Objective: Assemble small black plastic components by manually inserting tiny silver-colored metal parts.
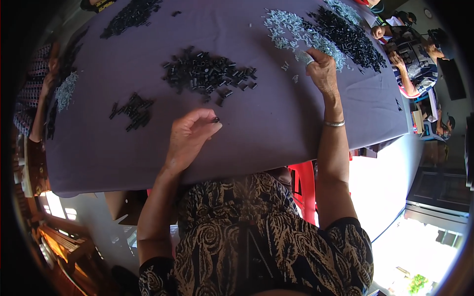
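My left hand [190, 135] is above the near part of the table, with thumb and fingers pinched on a small black cylindrical piece [216, 119]. Ahead of it lies a loose heap of similar black pieces [200, 71]. Farther right, my right hand [323, 71] is at the near edge of a pile of small clear pieces [291, 29]. Its fingers are curled together, and something whitish shows at the fingertips. What they grip, if anything, is too small to make out. A smaller group of assembled-looking black pieces [133, 111] lies left of my left hand.
A purple-grey cloth [276, 133] covers the table. More black pieces lie in a heap [129, 18] at the far left and another [348, 37] at the far right. People sit along both sides, one person's arm [405, 74] at the right edge. A red chair [306, 190] stands below.
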The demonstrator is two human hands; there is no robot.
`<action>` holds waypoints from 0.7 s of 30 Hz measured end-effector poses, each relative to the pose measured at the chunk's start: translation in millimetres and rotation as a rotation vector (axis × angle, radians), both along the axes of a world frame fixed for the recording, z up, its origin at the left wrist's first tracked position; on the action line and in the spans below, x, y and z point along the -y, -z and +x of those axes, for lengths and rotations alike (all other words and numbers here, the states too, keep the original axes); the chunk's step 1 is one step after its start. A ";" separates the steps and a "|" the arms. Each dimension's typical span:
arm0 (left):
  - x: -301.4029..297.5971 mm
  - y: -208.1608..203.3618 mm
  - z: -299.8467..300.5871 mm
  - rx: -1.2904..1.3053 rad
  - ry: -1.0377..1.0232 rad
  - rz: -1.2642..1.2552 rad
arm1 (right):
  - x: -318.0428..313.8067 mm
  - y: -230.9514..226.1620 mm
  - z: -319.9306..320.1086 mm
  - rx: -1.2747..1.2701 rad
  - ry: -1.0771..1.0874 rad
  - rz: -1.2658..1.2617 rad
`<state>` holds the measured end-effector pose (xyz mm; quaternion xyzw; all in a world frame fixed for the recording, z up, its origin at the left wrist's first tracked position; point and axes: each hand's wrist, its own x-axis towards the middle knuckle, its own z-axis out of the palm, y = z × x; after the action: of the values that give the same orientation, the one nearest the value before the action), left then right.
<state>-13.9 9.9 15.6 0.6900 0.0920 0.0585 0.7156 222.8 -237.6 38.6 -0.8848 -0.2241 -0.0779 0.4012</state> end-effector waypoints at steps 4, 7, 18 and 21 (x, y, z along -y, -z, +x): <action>-2.5 6.0 0.5 0.046 0.014 -0.020 | 1.0 11.0 5.5 0.093 0.022 0.085; -1.5 7.0 0.5 0.073 0.008 -0.017 | 8.2 10.4 7.2 0.068 -0.026 -0.015; -2.5 7.8 1.2 0.073 0.010 -0.029 | -10.0 2.5 -10.6 -0.149 -0.283 0.062; -2.3 6.0 1.1 0.066 0.004 -0.016 | -7.5 8.8 -2.1 -0.089 -0.188 0.167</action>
<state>-12.8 12.2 9.6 0.6820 0.0674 0.0794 0.7239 220.6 -230.1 29.7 -0.8260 -0.2808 -0.0190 0.4885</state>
